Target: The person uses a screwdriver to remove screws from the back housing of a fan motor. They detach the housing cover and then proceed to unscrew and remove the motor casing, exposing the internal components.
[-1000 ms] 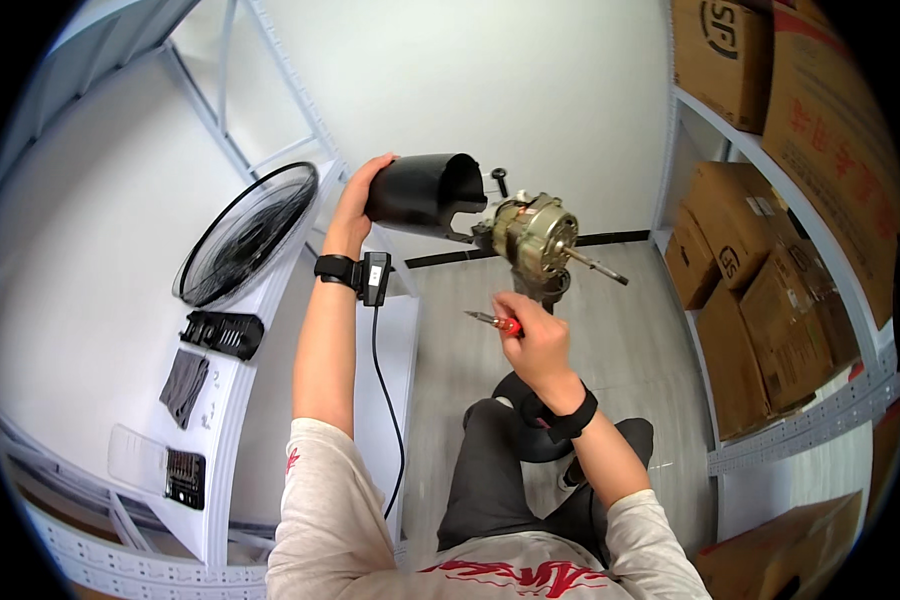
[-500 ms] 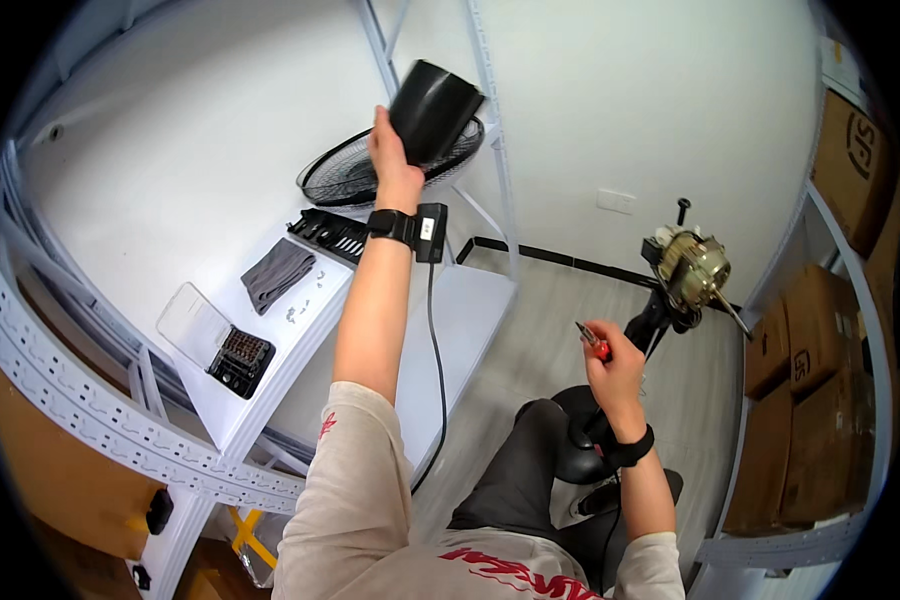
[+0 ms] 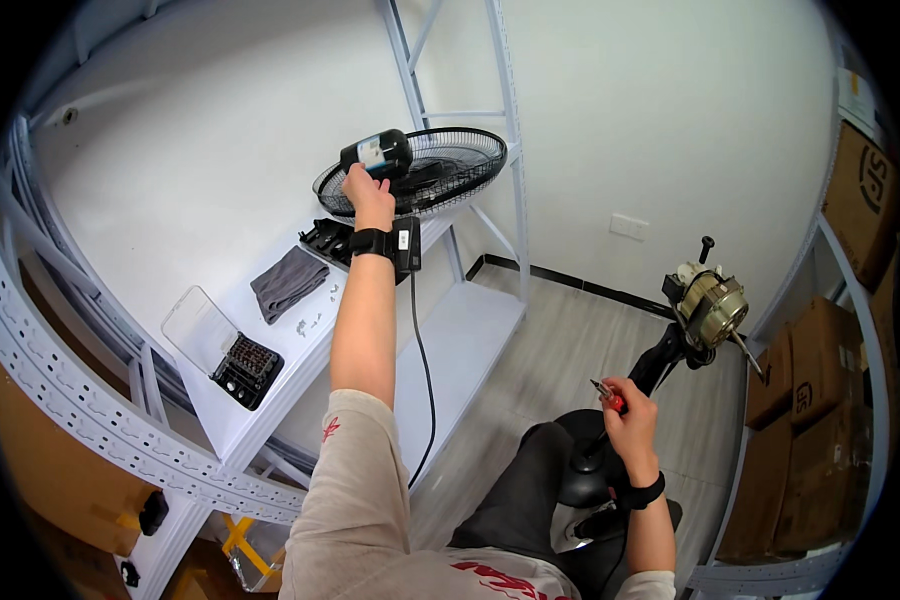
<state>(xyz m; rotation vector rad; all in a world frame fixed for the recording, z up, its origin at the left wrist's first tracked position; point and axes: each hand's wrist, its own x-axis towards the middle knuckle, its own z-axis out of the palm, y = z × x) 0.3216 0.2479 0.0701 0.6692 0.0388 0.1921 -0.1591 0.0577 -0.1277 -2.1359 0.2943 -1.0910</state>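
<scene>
My left hand (image 3: 370, 198) is stretched out over the shelf, its fingers closed on the lower edge of a black fan motor cover (image 3: 394, 150). The rounded cover, tilted on its side with a pale label showing, is at the left part of the fan grille (image 3: 475, 190). In my right hand (image 3: 632, 422), held low in front of me, is a screwdriver (image 3: 615, 400) with a red handle, its tip pointing up and left. Just beyond it stands the bare fan motor (image 3: 715, 308) with its shaft exposed, on a black stand (image 3: 660, 355).
On the shelf (image 3: 270, 400) lie a grey cloth (image 3: 288, 283), several small screws (image 3: 310, 325), an open bit case (image 3: 247, 370) and a black slotted part (image 3: 325, 240). A cable (image 3: 425, 360) hangs from a black box at my left wrist. Cardboard boxes (image 3: 820, 370) fill the right rack.
My left hand has brought the black cover down onto the fan grille and turned it, so its labelled side shows. My right hand with the screwdriver sits slightly lower and further right in view.
</scene>
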